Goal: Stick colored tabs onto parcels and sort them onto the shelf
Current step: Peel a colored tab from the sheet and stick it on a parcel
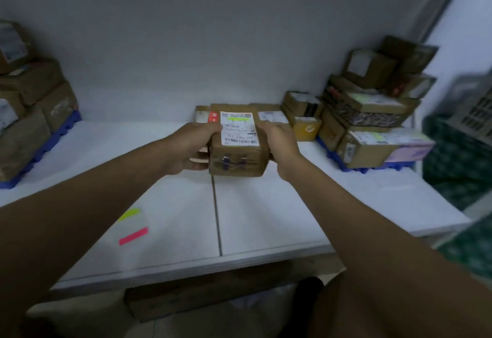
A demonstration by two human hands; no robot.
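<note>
A brown cardboard parcel [238, 155] with a white shipping label and a yellow-green tab on that label is held above the white table [266, 218]. My left hand [190, 148] grips its left side and my right hand [279, 140] grips its right side. A yellow-green tab [129, 213] and a pink tab [133, 236] lie on a clear sheet at the table's near left. More parcels [271, 116] sit just behind the held one.
A stack of parcels [372, 114] on a blue pallet fills the back right. Another stack [29, 114] on a blue pallet stands at the far left. A grey crate [474, 106] and green patterned cloth lie to the right. A cardboard box [202, 297] sits under the table.
</note>
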